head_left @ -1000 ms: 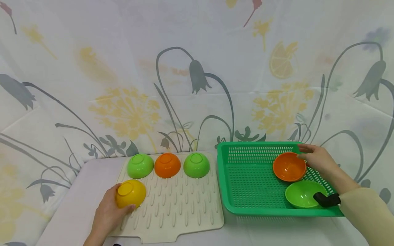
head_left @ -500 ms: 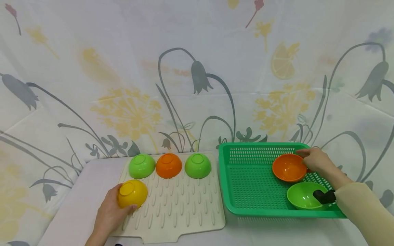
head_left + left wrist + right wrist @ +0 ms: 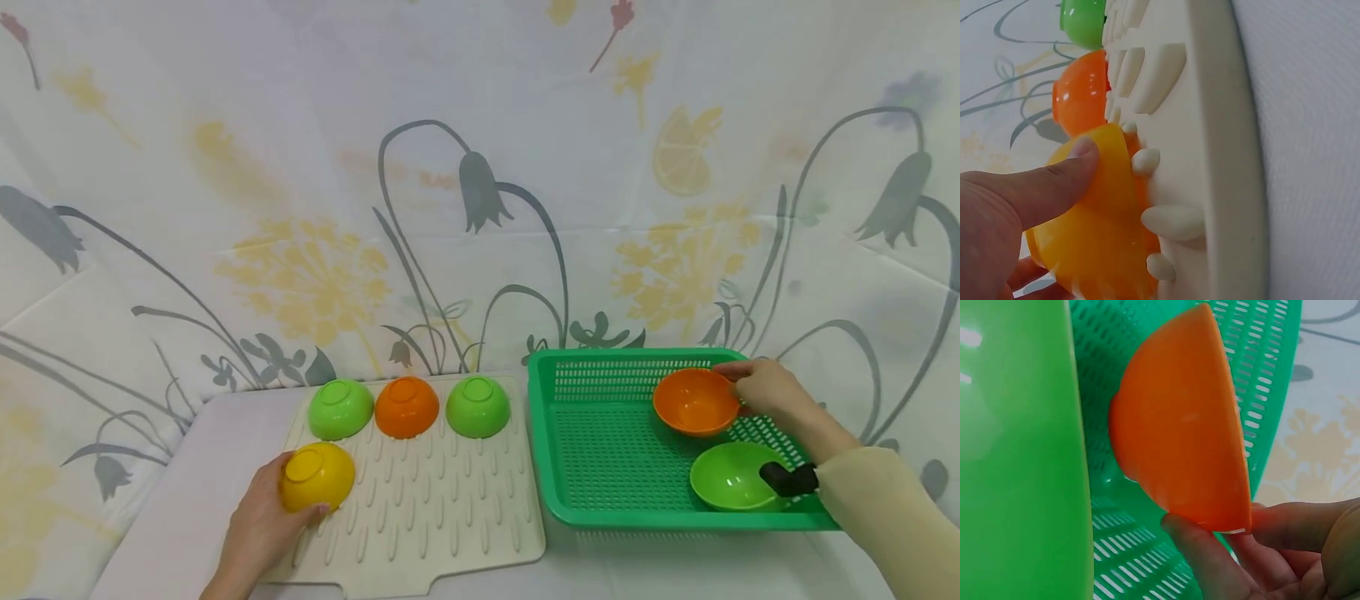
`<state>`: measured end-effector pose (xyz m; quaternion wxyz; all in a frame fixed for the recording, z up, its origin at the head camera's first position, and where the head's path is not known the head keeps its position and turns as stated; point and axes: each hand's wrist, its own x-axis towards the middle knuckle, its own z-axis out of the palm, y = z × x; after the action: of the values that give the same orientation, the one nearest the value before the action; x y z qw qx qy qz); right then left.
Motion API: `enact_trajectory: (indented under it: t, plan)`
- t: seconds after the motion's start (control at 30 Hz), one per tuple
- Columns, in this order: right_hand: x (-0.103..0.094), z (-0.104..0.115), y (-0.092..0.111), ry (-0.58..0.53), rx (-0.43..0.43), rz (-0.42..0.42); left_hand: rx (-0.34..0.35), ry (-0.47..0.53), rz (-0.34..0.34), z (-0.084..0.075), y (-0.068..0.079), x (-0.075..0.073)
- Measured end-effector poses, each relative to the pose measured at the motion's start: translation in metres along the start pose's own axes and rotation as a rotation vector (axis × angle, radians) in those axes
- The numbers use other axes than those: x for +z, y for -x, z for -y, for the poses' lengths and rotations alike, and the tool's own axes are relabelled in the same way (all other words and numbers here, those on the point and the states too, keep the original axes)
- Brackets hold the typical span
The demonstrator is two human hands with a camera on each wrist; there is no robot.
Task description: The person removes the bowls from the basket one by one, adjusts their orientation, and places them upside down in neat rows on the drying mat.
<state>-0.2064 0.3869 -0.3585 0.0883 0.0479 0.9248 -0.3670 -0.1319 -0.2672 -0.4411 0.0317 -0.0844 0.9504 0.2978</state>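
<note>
My left hand grips an upside-down yellow bowl at the left of a cream drying mat with raised ridges. In the left wrist view the thumb presses the bowl's side, and its rim meets the ridges. Over at the green basket, my right hand pinches the rim of an orange bowl that faces upward. A green bowl lies in the basket nearer to me, partly behind the black wrist camera. Behind the yellow bowl, a row of upside-down bowls holds a green bowl, an orange bowl and another green bowl.
A white-covered table carries the mat and the basket side by side, with a narrow gap between them. At the back rises a cloth printed with flowers. The basket's raised walls surround its bowls.
My right hand has closed on the rim of the orange bowl in the basket, and that bowl has shifted slightly left and up. My left hand stays on the yellow bowl.
</note>
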Motion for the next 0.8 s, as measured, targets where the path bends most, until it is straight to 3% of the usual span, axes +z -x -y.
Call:
enact_trajectory:
  t: [0.43, 0.8]
  plan:
    - [0.004, 0.021, 0.013, -0.101, -0.068, 0.005, 0.053, -0.063, -0.009, -0.002, 0.002, -0.001]
    - [0.016, 0.045, 0.026, -0.184, -0.135, 0.043, 0.029, -0.089, 0.002, -0.003, -0.001, -0.001]
